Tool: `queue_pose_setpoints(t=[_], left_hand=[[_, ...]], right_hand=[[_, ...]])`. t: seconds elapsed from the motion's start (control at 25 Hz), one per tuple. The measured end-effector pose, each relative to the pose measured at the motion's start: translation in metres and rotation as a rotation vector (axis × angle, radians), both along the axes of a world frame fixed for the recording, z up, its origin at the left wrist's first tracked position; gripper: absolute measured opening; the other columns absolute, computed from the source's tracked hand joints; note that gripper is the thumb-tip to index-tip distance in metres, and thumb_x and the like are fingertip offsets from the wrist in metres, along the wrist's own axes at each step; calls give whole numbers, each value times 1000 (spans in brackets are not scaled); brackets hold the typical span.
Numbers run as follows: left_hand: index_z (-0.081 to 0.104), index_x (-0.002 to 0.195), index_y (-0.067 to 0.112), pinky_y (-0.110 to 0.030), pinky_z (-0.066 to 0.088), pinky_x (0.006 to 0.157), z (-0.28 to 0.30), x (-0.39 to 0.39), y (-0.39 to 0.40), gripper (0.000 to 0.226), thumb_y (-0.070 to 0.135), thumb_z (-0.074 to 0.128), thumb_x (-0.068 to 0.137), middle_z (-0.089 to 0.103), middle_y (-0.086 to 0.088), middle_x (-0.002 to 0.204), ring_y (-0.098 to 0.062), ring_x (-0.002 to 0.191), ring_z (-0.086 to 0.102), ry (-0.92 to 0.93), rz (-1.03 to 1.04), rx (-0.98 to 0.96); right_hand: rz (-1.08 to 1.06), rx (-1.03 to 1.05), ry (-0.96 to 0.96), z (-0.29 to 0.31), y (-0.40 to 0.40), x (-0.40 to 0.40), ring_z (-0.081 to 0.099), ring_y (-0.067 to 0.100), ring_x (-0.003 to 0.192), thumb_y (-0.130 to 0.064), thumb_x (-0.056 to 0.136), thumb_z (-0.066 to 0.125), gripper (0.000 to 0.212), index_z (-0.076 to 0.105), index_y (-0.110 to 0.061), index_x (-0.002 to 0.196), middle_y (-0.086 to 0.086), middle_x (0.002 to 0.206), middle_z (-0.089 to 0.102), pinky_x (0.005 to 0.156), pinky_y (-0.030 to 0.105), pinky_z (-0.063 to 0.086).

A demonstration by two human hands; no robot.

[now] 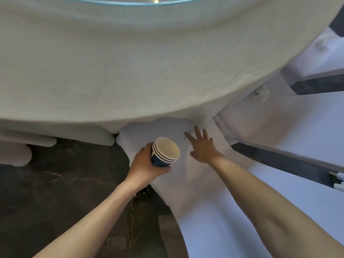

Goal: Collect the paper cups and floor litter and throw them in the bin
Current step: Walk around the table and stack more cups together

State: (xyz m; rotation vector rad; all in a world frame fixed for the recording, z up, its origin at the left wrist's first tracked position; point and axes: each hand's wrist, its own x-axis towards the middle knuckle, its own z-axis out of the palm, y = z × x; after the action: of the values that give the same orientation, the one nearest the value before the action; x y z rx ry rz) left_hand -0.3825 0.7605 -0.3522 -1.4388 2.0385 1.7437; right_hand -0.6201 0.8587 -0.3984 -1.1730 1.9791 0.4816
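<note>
My left hand (pixel 144 165) grips a stack of three nested paper cups (pixel 164 152), dark blue outside and cream inside, tilted with the mouths facing up and to the right. My right hand (pixel 202 146) is just right of the cups, fingers spread, palm down over a white covered chair seat (pixel 167 127). It holds nothing. A small crumpled white piece of litter (pixel 260 94) lies at the right beside the tablecloth edge. No bin is in view.
A big round table with a white cloth (pixel 130 71) fills the upper half, with a glass top (pixel 134 0) at the far edge. White-covered chairs (pixel 297 146) stand right, another (pixel 14 151) at left. Dark marbled floor (pixel 65 183) lies below left.
</note>
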Motion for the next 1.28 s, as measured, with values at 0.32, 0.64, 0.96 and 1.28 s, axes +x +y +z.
queue_pose_setpoints(t=[0.32, 0.64, 0.96, 1.28], left_hand=[[51, 135, 37, -40, 60, 93, 10, -19, 58, 93, 53, 92, 52, 65, 14, 127, -12, 118, 64, -55, 18, -16], [54, 131, 34, -43, 54, 95, 143, -100, 116, 91, 55, 85, 49, 62, 7, 120, -18, 113, 60, -75, -55, -180], [56, 131, 29, -49, 57, 91, 260, -164, 219, 84, 43, 87, 53, 66, 1, 116, -24, 107, 66, 23, 118, -263], [59, 124, 36, -47, 58, 90, 299, -175, 247, 79, 46, 88, 51, 69, 3, 114, -18, 105, 68, 154, 125, -272]], right_hand=[[-14, 45, -68, -13, 46, 6, 59, 38, 121, -6, 99, 45, 38, 48, -11, 136, 17, 135, 55, 94, 42, 49], [-797, -545, -463, 192, 60, -66, 58, 20, 67, -20, 96, 61, 20, 51, -3, 95, 9, 89, 62, 57, 28, 51], [-576, -796, -670, 351, 160, -79, 65, 16, 96, -32, 102, 61, 27, 71, -9, 113, 5, 106, 70, 87, 36, 54], [-114, -813, -415, 392, 227, -73, 57, 8, 74, -40, 105, 41, 35, 62, -32, 78, -12, 84, 60, 69, 34, 48]])
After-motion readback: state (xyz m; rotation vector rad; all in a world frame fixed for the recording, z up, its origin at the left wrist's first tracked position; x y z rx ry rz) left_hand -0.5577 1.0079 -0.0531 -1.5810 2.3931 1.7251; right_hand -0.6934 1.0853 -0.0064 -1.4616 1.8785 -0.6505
